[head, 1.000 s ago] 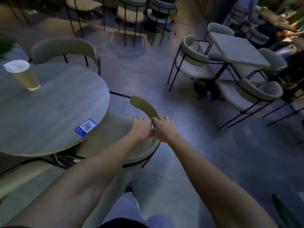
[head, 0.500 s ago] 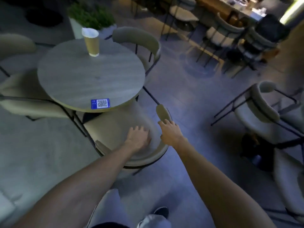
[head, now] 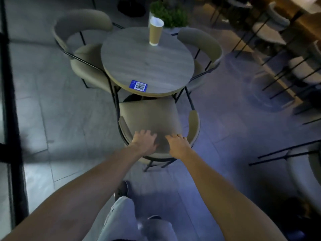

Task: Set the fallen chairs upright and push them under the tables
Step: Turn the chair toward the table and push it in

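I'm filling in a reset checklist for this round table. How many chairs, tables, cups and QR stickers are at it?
Chairs: 3
Round table: 1
Paper cup: 1
QR sticker: 1
Total: 6

Dim, bluish — motion-blurred, wide-angle-warped edges
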Demonstrator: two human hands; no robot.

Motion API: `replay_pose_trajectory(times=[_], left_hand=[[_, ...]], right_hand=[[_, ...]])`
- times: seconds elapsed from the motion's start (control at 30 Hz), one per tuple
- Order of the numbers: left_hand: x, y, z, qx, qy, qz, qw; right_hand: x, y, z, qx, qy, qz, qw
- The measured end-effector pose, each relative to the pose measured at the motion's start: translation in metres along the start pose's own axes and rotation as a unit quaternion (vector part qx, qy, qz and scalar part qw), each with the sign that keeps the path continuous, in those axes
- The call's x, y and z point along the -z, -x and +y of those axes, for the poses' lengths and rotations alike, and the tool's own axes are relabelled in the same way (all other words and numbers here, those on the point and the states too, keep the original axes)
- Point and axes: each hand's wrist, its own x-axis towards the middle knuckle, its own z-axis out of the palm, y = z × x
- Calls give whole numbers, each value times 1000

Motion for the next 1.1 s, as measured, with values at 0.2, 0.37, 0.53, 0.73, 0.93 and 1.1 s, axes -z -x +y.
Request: replay_pose_trajectory(times=[0.2, 0.37, 0.53, 0.73, 0.93, 1.1], left_hand=[[-43, -5, 7, 22, -21, -52, 998], [-75, -14, 12, 27, -73, -30, 997], [-92, -19, 16, 36, -106, -7, 994], [-105, -17, 18, 46, -102, -6, 994], [-111, -9, 3, 45, -111, -7, 993], [-114, 4, -13, 34, -123, -5, 992]], right_hand=[[-33, -13, 7, 18, 27, -40, 999], [-60, -24, 19, 28, 59, -33, 997], [-90, -27, 30, 29, 83, -15, 996], [-100, -28, 28, 33, 86, 2, 996], [-101, -20, 9, 37, 75, -8, 996], [-101, -12, -13, 36, 77, -8, 996]])
